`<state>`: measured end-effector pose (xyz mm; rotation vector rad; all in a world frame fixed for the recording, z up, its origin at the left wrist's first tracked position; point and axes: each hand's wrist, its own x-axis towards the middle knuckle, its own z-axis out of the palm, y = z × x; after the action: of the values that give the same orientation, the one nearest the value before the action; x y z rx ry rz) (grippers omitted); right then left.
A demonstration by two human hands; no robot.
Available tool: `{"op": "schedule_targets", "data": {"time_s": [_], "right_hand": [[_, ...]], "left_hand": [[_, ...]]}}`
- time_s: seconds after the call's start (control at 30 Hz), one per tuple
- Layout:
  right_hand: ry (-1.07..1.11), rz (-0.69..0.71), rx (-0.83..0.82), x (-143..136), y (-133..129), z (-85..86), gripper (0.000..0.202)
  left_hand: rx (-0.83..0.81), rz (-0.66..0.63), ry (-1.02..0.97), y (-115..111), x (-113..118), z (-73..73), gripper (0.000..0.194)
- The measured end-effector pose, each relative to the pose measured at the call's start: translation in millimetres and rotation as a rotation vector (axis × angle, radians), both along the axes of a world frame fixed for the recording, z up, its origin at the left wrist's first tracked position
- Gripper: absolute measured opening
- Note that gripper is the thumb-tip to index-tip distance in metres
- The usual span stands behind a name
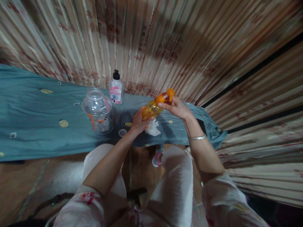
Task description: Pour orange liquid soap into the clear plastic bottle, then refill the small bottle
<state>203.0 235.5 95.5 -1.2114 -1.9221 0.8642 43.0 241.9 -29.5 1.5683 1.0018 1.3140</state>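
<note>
An amber see-through bottle (153, 108) with an orange pump top (169, 93) is held tilted above the cloth-covered table, its top toward the upper right. My left hand (140, 121) wraps round the lower part of the bottle. At the neck, just under the pump, my right hand (177, 107) grips the orange collar with thumb and fingers. A crumpled white tissue (152, 127) lies below the bottle. Left of my left hand is a small round clear lid (122, 132) on the cloth.
A large clear plastic jar (98, 113) without a lid stands to the left. Behind it is a clear bottle with a black cap (115, 90). The teal cloth (47, 116) covers the narrow table, and a pleated curtain (132, 41) hangs close behind.
</note>
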Motion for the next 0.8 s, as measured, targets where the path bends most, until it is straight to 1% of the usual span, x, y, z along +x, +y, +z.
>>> {"op": "schedule_targets", "data": {"time_s": [0.1, 0.17, 0.23, 0.37, 0.5, 0.6, 0.63, 0.8], "right_hand": [[0.004, 0.016, -0.03, 1.3, 1.8, 3.3, 0.048], [-0.01, 0.004, -0.015, 1.1, 3.0, 1.0, 0.046], [-0.048, -0.05, 0.051, 0.1, 3.2, -3.7, 0.045], [-0.171, -0.217, 0.233, -2.6, -1.2, -10.8, 0.044], [-0.232, -0.239, 0.272, -4.2, -8.3, -8.4, 0.049], [-0.167, -0.274, 0.288, -4.1, -9.7, -5.9, 0.058], [-0.135, -0.275, 0.28, -3.9, -9.1, -5.5, 0.058], [-0.01, -0.202, 0.183, -2.5, -1.6, -2.3, 0.044]], "left_hand": [[0.002, -0.005, 0.001, 0.5, -0.8, 0.1, 0.048], [-0.008, -0.009, 0.004, 0.4, -1.2, 1.1, 0.049], [-0.019, -0.006, 0.012, 0.0, -1.4, 2.5, 0.049], [-0.029, -0.005, 0.002, -1.1, -1.2, 4.8, 0.046], [0.002, -0.012, -0.017, -0.4, -0.6, 4.1, 0.046], [0.011, -0.007, -0.007, 0.9, 0.1, 2.5, 0.047], [0.005, -0.006, -0.002, 1.2, 0.2, 2.0, 0.047], [-0.013, -0.007, 0.002, 1.6, -0.1, 1.4, 0.048]]}}
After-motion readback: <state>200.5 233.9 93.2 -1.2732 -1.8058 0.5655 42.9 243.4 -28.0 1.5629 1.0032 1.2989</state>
